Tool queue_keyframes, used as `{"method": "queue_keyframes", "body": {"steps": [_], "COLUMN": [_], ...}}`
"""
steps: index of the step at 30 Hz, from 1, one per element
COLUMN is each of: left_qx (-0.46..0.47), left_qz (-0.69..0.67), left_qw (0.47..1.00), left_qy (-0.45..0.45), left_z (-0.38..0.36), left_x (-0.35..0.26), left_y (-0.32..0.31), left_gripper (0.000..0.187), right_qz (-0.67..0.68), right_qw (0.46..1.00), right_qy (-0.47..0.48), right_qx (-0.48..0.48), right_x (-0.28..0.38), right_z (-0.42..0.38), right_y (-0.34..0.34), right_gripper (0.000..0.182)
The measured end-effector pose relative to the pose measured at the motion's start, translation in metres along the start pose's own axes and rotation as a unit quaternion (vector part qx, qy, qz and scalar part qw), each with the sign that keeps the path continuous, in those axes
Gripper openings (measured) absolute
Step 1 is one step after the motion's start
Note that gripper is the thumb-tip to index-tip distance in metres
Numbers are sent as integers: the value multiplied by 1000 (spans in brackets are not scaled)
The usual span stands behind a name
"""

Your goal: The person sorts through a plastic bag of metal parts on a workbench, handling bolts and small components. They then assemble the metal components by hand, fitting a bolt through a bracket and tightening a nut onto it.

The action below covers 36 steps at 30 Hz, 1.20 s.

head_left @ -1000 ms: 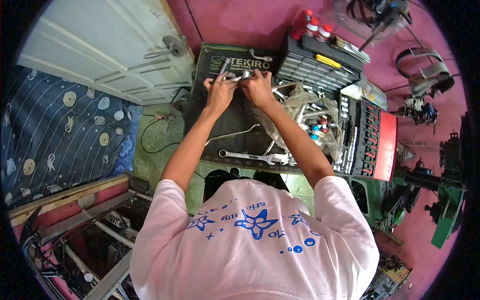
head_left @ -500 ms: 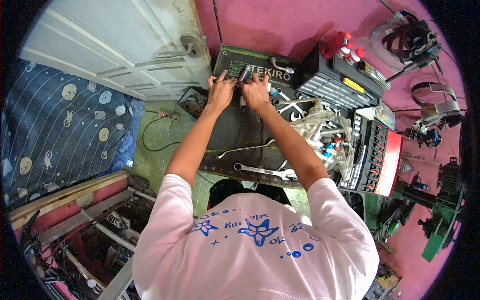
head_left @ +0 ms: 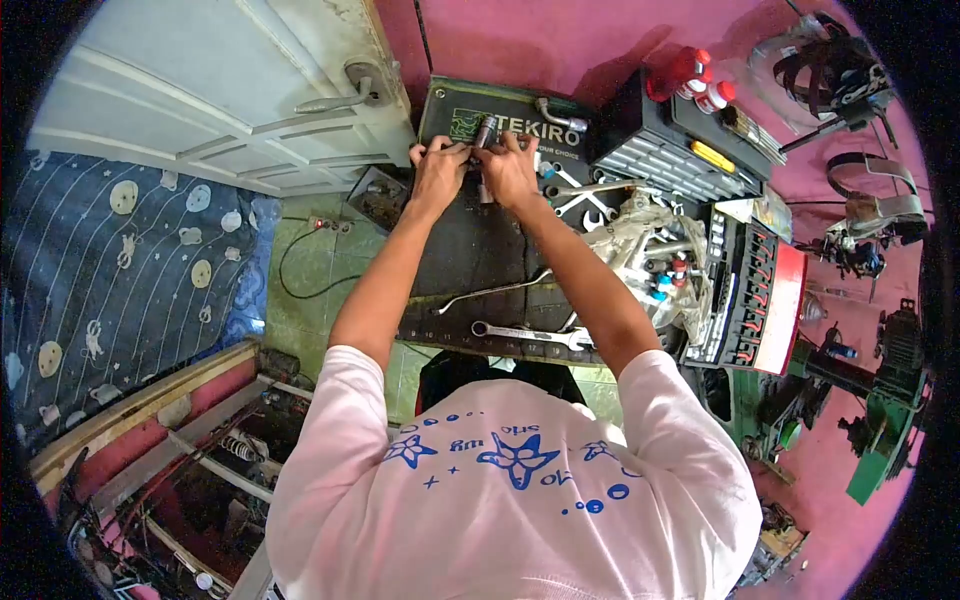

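Note:
At the far part of the bench, my left hand (head_left: 438,176) and my right hand (head_left: 509,175) meet at a slim metal cylinder (head_left: 485,132). It points away from me, with a shiny far end and a dark middle; its near end shows below the fingers. My left fingers are closed against its left side. My right hand grips it from the right, fingers bent. The exact contact is partly hidden by the knuckles. A dark mat printed TEKIRO (head_left: 540,128) lies beneath. Several wrenches (head_left: 580,208) lie right of my right hand.
A small dark tray (head_left: 379,198) stands left of my left hand. To the right are a plastic bag of parts (head_left: 640,250), a drawer cabinet (head_left: 640,150) and an open socket case (head_left: 775,310). A combination wrench (head_left: 525,333) lies near the bench's front edge; a door (head_left: 230,90) stands left.
The camera view has shifted slightly, so the bench sits a little higher and to the left. Both hands remain at the metal cylinder, with a slight change in finger position.

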<state>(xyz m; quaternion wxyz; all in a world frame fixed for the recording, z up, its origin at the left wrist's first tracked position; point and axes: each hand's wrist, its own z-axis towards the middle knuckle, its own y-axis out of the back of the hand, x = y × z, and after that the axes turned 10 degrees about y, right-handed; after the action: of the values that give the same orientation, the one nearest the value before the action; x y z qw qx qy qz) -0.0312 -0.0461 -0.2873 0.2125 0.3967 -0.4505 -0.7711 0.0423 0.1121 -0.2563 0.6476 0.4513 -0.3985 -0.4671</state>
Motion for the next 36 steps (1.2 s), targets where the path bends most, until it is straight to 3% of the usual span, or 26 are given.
{"method": "queue_keyframes", "body": {"steps": [5, 10, 15, 20, 30, 36], "left_qx": [-5, -54, -103, -150, -117, -95], "left_qz": [3, -60, -46, -36, -39, -86], "left_qw": [1000, 996, 992, 985, 974, 961], "left_qy": [-15, -36, -48, -74, -188, -244], "left_z": [-6, -4, 4, 7, -1, -9], "left_x": [-15, -30, -49, -80, -171, -230], "left_y": [13, 23, 45, 71, 95, 78], "left_gripper": [30, 20, 20, 22, 24, 18], "right_qz": [-56, -17, 5, 5, -23, -25], "right_qw": [997, 994, 992, 981, 958, 964], "right_qy": [40, 69, 77, 87, 79, 45], "right_qx": [-40, -85, -98, -173, -276, -262], "right_x": [-5, -17, -19, -24, -41, -65], "right_z": [-7, -11, -12, -25, -100, -164], "right_y": [24, 30, 55, 81, 160, 187], "right_gripper": [31, 27, 28, 30, 23, 23]}}
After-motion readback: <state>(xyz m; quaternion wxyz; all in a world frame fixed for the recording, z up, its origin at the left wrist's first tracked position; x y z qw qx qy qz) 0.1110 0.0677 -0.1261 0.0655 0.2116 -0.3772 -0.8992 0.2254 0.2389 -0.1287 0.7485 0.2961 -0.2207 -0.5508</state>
